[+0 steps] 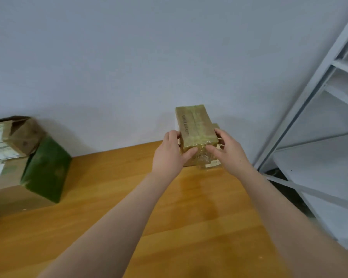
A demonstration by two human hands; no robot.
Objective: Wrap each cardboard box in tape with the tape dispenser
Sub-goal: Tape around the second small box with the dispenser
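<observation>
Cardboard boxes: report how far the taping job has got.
Done: the small brown cardboard box looks wrapped in glossy tape. In hand: left hand and right hand grip it. Remaining: the open brown cardboard box and green box seem untaped; no dispenser shows.

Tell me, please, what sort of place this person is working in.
Probably a small packing or storage room: a taped box held at a wooden table, labelled cardboard boxes stacked at the left, and metal shelving on the right.

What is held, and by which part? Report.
The left hand and right hand grip the taped box by its near end, one per side.
</observation>
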